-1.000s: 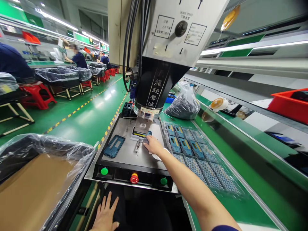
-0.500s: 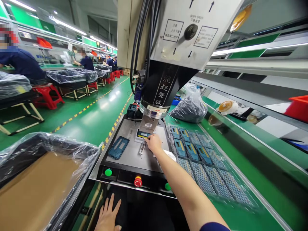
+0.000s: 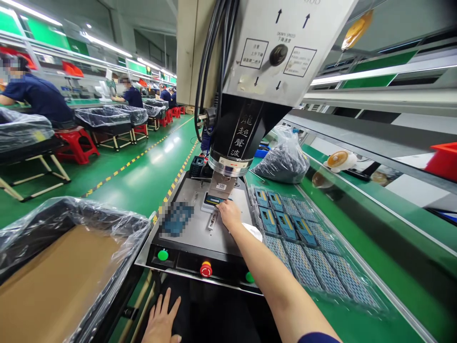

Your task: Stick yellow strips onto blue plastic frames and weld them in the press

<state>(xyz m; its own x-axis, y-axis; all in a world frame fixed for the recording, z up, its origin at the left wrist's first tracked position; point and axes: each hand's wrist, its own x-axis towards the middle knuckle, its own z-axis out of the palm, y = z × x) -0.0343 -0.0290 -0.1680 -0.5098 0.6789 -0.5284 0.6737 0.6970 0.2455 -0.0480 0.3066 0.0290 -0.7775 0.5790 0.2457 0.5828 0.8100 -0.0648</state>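
My right hand (image 3: 229, 215) reaches over the grey machine bed (image 3: 194, 228) and its fingertips pinch a small blue part (image 3: 213, 200) that lies in the fixture right under the press head (image 3: 232, 157). My left hand (image 3: 161, 323) rests flat with fingers spread, low at the bottom edge, below the control panel. A blurred blue part (image 3: 176, 218) lies on the left of the bed. A clear tray (image 3: 303, 243) of several blue parts sits just right of my forearm.
The panel's front carries a green button (image 3: 163, 255), a red stop button (image 3: 206, 269) and another green button (image 3: 250, 277). A plastic-lined box (image 3: 53, 267) stands at my left. A bag of dark parts (image 3: 282, 159) lies behind the tray. Other people sit at benches far left.
My right hand has stayed on the part under the head, and the view has shifted slightly. The left hand has barely moved.
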